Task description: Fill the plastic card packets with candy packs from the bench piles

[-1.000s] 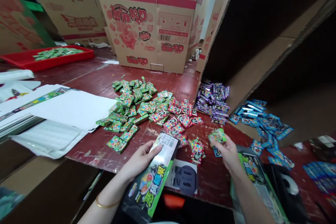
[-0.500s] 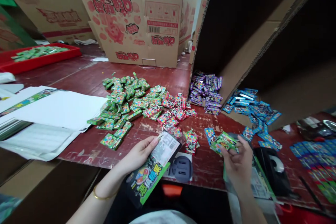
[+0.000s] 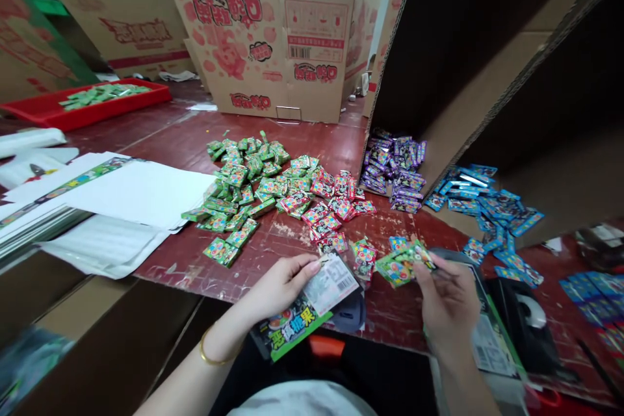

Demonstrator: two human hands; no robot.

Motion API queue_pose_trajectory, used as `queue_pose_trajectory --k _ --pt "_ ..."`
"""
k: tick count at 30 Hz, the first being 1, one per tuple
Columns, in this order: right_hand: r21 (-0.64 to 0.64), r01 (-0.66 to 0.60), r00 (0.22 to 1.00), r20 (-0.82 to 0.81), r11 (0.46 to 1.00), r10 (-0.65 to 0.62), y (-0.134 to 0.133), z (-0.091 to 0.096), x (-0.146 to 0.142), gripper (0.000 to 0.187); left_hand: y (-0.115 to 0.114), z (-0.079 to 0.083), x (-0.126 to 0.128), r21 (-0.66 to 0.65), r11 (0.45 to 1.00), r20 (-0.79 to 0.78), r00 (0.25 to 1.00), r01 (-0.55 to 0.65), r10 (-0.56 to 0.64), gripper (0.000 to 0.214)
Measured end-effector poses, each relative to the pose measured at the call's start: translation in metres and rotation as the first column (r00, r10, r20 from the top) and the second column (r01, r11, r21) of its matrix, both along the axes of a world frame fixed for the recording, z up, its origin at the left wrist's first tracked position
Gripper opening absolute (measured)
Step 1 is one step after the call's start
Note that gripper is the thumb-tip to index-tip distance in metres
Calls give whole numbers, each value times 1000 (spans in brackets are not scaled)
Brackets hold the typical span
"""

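Observation:
Closed around the top of a black-and-green printed candy bag [image 3: 297,331] is my left hand [image 3: 280,286], with a gold bangle at the wrist. Between the thumb and fingers of my right hand [image 3: 448,296] is a green candy packet [image 3: 402,264], held just right of the bag's open-looking upper end. Whether more packets lie behind it I cannot tell. Red candy packets [image 3: 363,257] lie on the table beyond the bag. A blue packet [image 3: 397,242] shows partly behind the green one. Under the bag, a dark grey plastic piece [image 3: 351,312] is half covered.
Green packets [image 3: 234,175] are heaped mid-table, purple packets [image 3: 394,169] and blue packets [image 3: 487,208] by tilted cartons [image 3: 480,130]. White sheets [image 3: 146,192] lie left, near a red tray [image 3: 49,118]. A black tape dispenser [image 3: 524,325] and another bag [image 3: 492,351] are at right.
The view has turned slightly left. My right hand has brought the green packet closer to the bag, and the bag in my left hand is tilted flatter, its top turned toward the right.

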State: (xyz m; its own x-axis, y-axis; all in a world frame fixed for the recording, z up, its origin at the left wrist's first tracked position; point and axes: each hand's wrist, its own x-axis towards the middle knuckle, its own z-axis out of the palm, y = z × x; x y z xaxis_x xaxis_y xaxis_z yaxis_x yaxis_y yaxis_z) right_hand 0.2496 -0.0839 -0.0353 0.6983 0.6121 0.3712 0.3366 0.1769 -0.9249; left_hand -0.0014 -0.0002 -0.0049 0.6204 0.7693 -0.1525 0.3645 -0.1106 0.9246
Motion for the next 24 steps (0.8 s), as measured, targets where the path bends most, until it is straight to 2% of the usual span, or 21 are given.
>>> queue_pose_trajectory --k 2,3,5,6,7,8,11,12,13,16,17,18,19,21,24 --pt "-17 -192 981 -16 981 192 8 21 -10 25 -5 7 2 45 999 -4 1000 24 -24 38" --pt "-66 -335 942 -34 940 334 12 26 -13 22 -7 10 3 74 997 -17 999 31 -29 38" --pt "-185 -597 801 -83 781 593 18 28 -15 17 -11 15 5 146 989 -66 998 35 -25 39" --pt "-240 -678 729 -102 695 677 20 28 -14 15 -14 16 6 182 983 -95 995 36 -19 39" --pt "-288 -724 676 -112 627 729 21 27 -12 13 -16 16 8 211 977 -124 992 42 -16 40" --pt "-332 -743 641 -107 581 760 23 27 -11 12 -17 16 9 232 971 -145 989 50 -16 40" --pt "-429 -741 578 -18 516 816 27 28 -9 11 -20 11 16 243 968 -178 984 60 -16 39" --pt "-433 -735 572 15 521 820 27 28 -10 11 -20 9 18 237 970 -176 984 51 -9 39" --pt "-415 -722 595 38 554 803 28 27 -11 12 -19 7 19 227 973 -158 987 31 6 38" --pt "-290 -598 763 79 747 641 28 18 -14 26 -16 4 24 189 978 -26 995 -90 96 36" --pt "-247 -547 806 101 800 583 28 13 -15 29 -14 3 25 175 976 25 991 -130 128 36" --pt "-206 -520 828 116 829 548 29 8 -16 29 -13 3 26 164 973 66 986 -163 154 36" --pt "-168 -523 832 112 836 543 29 4 -18 26 -11 2 27 156 971 95 981 -182 169 36" --pt "-78 -581 811 32 811 584 33 -2 -23 23 -7 2 28 153 967 128 975 -202 183 36" --pt "36 -619 780 -83 784 620 45 0 -38 25 0 0 19 183 951 173 960 -250 219 32"
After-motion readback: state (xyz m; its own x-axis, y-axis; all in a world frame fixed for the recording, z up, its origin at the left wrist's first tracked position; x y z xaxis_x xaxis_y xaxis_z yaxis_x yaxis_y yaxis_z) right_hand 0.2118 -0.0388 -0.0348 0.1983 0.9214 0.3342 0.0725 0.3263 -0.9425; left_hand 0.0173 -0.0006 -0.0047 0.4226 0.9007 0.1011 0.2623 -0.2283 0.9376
